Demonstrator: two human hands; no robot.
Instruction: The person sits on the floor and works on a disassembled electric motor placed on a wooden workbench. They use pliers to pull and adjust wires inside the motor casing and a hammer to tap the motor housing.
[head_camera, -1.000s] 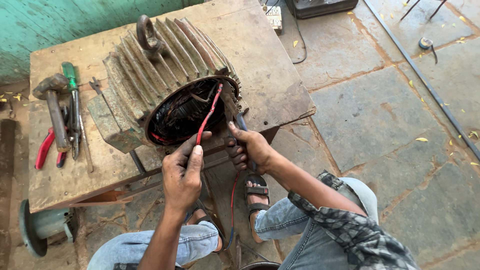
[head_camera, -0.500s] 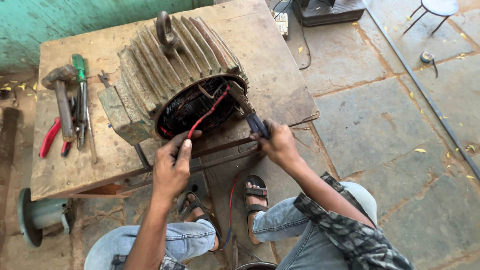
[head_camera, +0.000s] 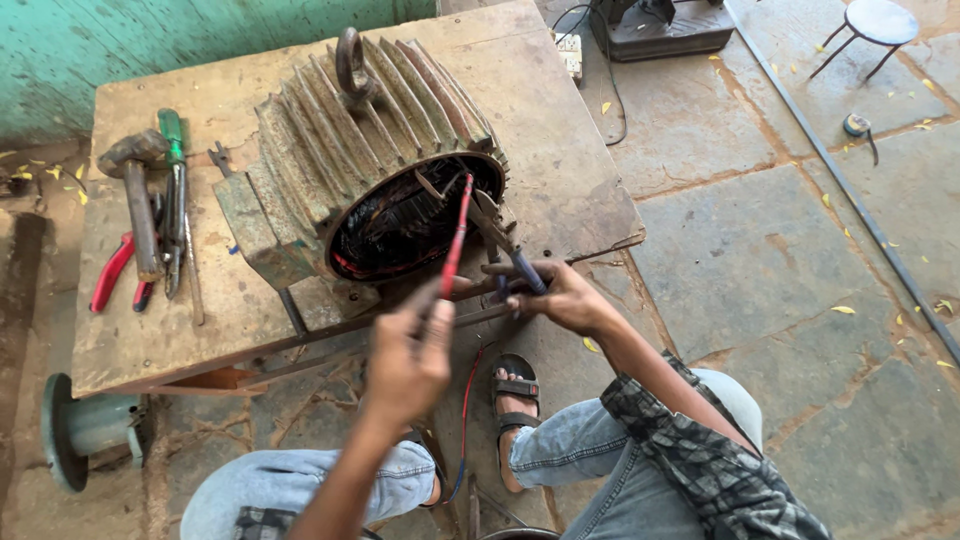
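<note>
Head view: left hand (head_camera: 408, 362) pinches a red wire (head_camera: 456, 235) that runs up into the open end of the finned motor housing (head_camera: 372, 170), which sits near the front edge of the table (head_camera: 560, 170). Right hand (head_camera: 565, 297) grips blue-handled pliers (head_camera: 505, 250) at the housing's rim, fingers closed round the handles. Hammer (head_camera: 135, 190) and screwdriver (head_camera: 173, 180) lie well apart on the table's left; bare stone floor (head_camera: 760, 260) lies to the right.

A red wire (head_camera: 456, 235) is showing against the grey-green ribbed motor housing (head_camera: 350, 150); red-handled pliers (head_camera: 108, 272) and a green-handled screwdriver (head_camera: 172, 135) are lying on the brown desk (head_camera: 560, 170).
</note>
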